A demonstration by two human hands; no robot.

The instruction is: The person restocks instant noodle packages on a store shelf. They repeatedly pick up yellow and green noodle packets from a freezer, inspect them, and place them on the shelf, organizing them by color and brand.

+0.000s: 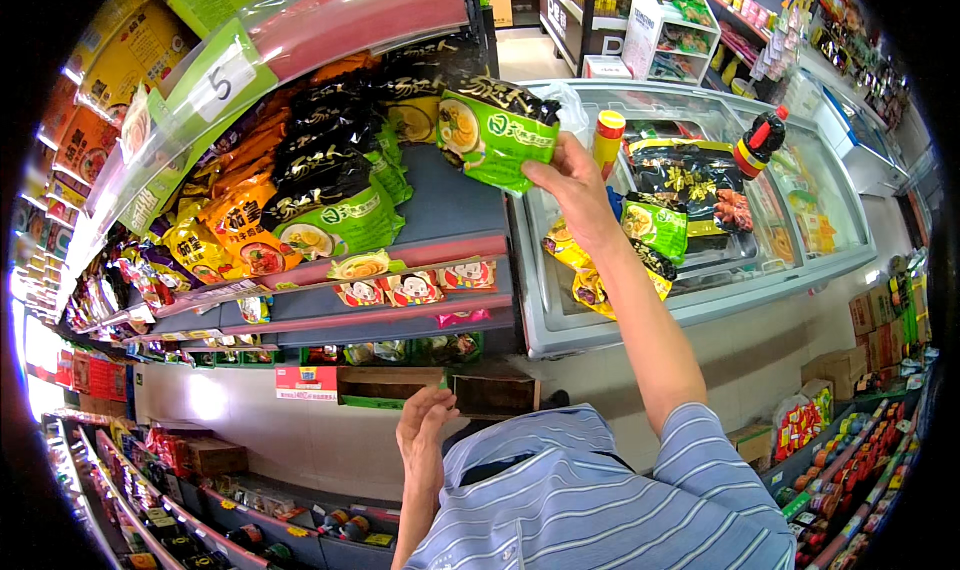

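My right hand (pixel 576 183) grips one end of a green and black instant noodle packet (pixel 499 134), thumb on its front. The packet is held up beside the shelf, left of the freezer. On the grey shelf (pixel 442 195) stand similar green and black packets (pixel 334 213), with orange noodle packets (pixel 251 221) to their left. More noodle packets, a green one (pixel 655 228) and yellow ones (pixel 589 288), lie on the freezer lid, partly behind my forearm. My left hand (pixel 426 427) hangs low before my body, its fingers loosely curled; nothing shows in it.
On the glass-topped chest freezer (pixel 555 330) also rest a large black food bag (pixel 686 180), a dark bottle with a red cap (pixel 761 142) and a yellow canister with a red lid (pixel 608 138). Cardboard boxes (pixel 487 396) sit below the shelf. Stocked shelving (pixel 262 510) runs behind me.
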